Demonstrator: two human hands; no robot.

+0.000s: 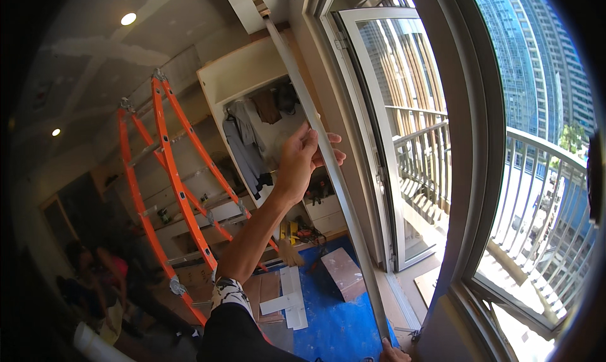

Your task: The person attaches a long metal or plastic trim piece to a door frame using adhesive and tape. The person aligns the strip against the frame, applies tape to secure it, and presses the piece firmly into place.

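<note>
A long, narrow grey metal strip (346,201) runs from the opening in the ceiling box down to the lower edge of the view, leaning slightly. My left hand (303,157), arm stretched up and forward, holds it around its middle. The thumb lies on the near side and the fingers pass behind, their tips showing past the right edge. At the bottom, my right hand (394,352) grips the strip's lower end; most of that hand is cut off by the frame. A white ceiling box (243,5) with a slot surrounds the strip's upper end.
An orange stepladder (165,141) stands at left. Behind the strip is an open closet (221,84) with hanging clothes. A blue floor sheet (334,330) carries a board (343,273) and white pieces (290,299). An open glass door (404,141) is at right. People (104,280) are at far left.
</note>
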